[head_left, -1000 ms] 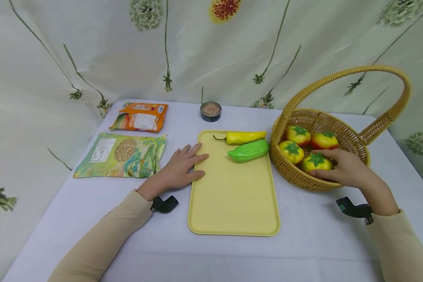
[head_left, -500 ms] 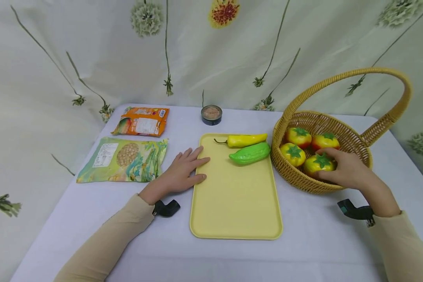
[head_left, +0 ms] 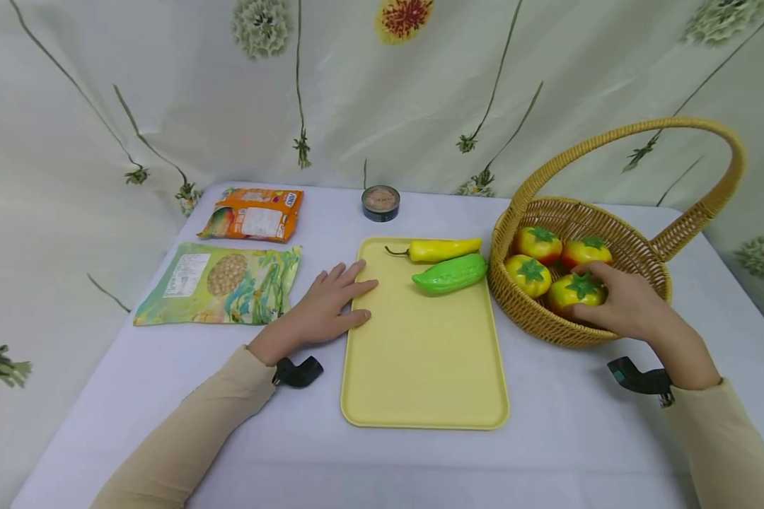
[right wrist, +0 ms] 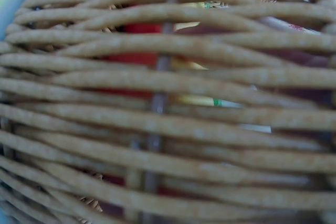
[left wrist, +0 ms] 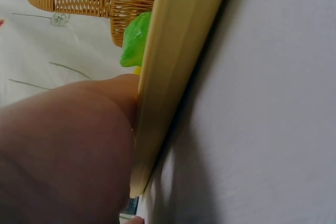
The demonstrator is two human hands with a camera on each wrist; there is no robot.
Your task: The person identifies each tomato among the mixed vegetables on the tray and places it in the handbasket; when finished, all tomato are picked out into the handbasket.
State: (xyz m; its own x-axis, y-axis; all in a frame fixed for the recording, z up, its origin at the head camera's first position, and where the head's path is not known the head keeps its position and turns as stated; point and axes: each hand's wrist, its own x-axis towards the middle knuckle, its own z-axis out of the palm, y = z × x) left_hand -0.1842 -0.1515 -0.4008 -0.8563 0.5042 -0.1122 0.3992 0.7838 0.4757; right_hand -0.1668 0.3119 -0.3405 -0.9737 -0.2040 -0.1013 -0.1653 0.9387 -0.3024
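In the head view, my right hand (head_left: 630, 300) reaches into the wicker basket (head_left: 573, 336) and grips the nearest tomato (head_left: 573, 293), thumb on the near side and fingers on the far side. This yellow tomato has a green leafy top. Three more yellow-red tomatoes (head_left: 537, 244) lie around it. My left hand (head_left: 325, 304) rests with spread fingers on the left rim of the yellow tray (head_left: 426, 367). A yellow pepper (head_left: 442, 249) and a bumpy green vegetable (head_left: 450, 273) lie at the tray's far end. Basket weave (right wrist: 157, 119) hides most of the right wrist view.
A green printed bag (head_left: 219, 283) and an orange packet (head_left: 255, 214) lie at the left. Behind the tray stands a small round tin (head_left: 380, 203). The basket's tall arched handle (head_left: 643, 127) rises above the tomatoes. A floral cloth (head_left: 382, 106) hangs behind the table.
My right fingers have shifted slightly around the nearest tomato, which has moved a little. My left hand stays on the tray's rim. The head view tilts slightly.
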